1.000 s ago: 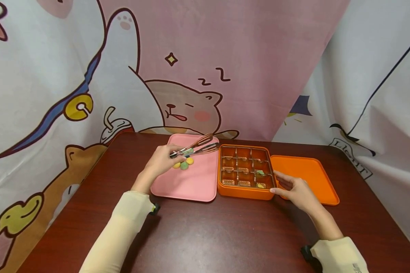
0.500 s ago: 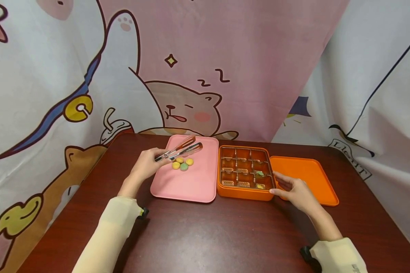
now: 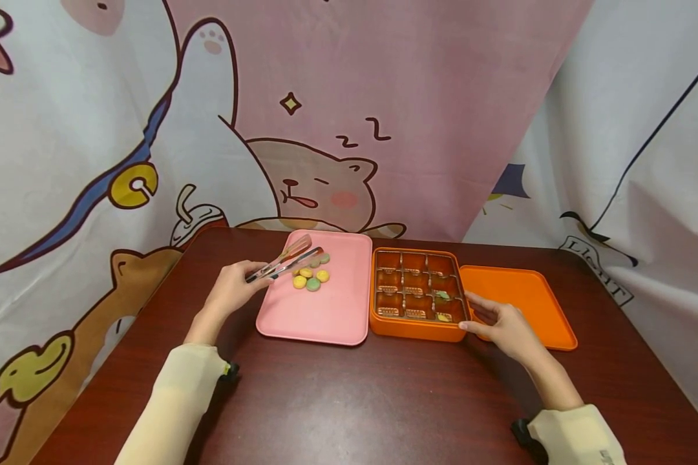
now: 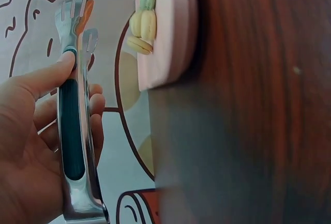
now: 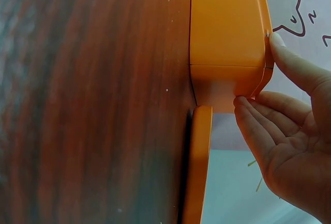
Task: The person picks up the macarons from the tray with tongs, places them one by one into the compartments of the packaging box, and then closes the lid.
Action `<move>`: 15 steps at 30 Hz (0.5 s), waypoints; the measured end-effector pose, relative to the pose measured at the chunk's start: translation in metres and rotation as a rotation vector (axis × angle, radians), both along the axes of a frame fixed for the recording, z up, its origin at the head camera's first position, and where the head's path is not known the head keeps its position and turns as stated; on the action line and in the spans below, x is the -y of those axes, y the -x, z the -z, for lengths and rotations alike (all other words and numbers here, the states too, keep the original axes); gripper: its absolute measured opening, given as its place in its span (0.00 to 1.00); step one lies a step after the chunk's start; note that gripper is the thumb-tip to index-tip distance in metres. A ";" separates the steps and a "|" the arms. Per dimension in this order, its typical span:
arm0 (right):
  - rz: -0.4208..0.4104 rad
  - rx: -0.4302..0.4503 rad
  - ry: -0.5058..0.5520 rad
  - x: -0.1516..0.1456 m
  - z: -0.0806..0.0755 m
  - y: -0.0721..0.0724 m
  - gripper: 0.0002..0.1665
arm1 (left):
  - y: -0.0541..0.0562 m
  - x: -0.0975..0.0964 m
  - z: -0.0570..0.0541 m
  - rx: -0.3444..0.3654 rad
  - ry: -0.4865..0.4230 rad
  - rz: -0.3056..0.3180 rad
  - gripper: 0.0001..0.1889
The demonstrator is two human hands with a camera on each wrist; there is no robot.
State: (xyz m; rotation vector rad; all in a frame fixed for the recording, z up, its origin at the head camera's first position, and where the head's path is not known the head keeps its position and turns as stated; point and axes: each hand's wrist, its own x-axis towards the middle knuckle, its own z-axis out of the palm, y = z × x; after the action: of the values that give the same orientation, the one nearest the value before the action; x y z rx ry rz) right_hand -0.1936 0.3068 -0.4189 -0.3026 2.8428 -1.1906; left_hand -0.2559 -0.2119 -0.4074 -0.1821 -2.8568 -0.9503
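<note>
A pair of metal tongs [image 3: 287,263] with dark grips [image 4: 71,131] is held in my left hand [image 3: 228,288], thumb along one arm and fingers on the other. Their slotted tips stand apart above the left side of a pink tray [image 3: 320,320], with nothing seen between them. Several yellow and green macarons [image 3: 306,273] lie together on that tray. My right hand [image 3: 505,326] grips the near right corner of an orange divided box [image 3: 415,329], thumb at the rim and fingertips on its side. A green macaron [image 3: 442,295] and a yellow macaron [image 3: 444,317] sit in its right-hand compartments.
An orange lid [image 3: 520,294] lies flat on the dark wooden table [image 3: 372,400], right of the box and partly behind my right hand. Behind the table hangs a printed curtain [image 3: 430,129] with cartoon animals.
My left hand has drawn back to the left and slightly toward me with the tongs, uncovering more of the macarons. The right hand, box and tray have stayed put.
</note>
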 end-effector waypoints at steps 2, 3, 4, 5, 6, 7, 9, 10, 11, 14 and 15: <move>-0.001 0.003 -0.001 0.000 0.000 0.000 0.44 | -0.001 0.003 0.002 0.005 0.004 -0.004 0.24; -0.001 0.004 -0.002 0.000 0.000 0.000 0.44 | -0.001 0.004 0.004 0.008 0.008 -0.006 0.25; -0.001 0.005 -0.001 0.000 0.000 0.000 0.44 | -0.001 0.005 0.005 0.009 0.013 -0.009 0.25; -0.003 0.005 -0.002 0.000 0.000 0.000 0.44 | -0.001 0.006 0.006 0.011 0.017 -0.012 0.25; -0.003 0.005 -0.002 0.000 0.000 0.000 0.44 | -0.001 0.007 0.007 0.012 0.021 -0.016 0.25; -0.003 0.004 -0.003 -0.001 0.000 0.000 0.44 | -0.001 0.008 0.007 0.013 0.024 -0.021 0.25; -0.003 0.001 -0.004 -0.001 0.000 0.001 0.44 | -0.001 0.009 0.009 0.009 0.031 -0.033 0.24; -0.002 0.000 -0.005 -0.001 0.000 0.001 0.44 | -0.001 0.009 0.009 0.009 0.035 -0.042 0.24; -0.002 -0.001 -0.007 -0.001 0.000 0.001 0.44 | -0.001 0.010 0.009 0.010 0.038 -0.050 0.24; -0.002 -0.002 -0.007 -0.001 0.000 0.001 0.44 | -0.002 0.012 0.010 0.015 0.048 -0.073 0.23; -0.003 -0.003 -0.007 -0.001 0.001 0.001 0.44 | -0.002 0.012 0.011 0.019 0.052 -0.080 0.23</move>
State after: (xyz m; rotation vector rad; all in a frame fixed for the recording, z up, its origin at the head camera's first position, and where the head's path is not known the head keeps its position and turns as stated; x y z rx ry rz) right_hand -0.1942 0.3081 -0.4194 -0.3084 2.8479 -1.1805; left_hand -0.2541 -0.2239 -0.4181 -0.0636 -2.8840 -0.8684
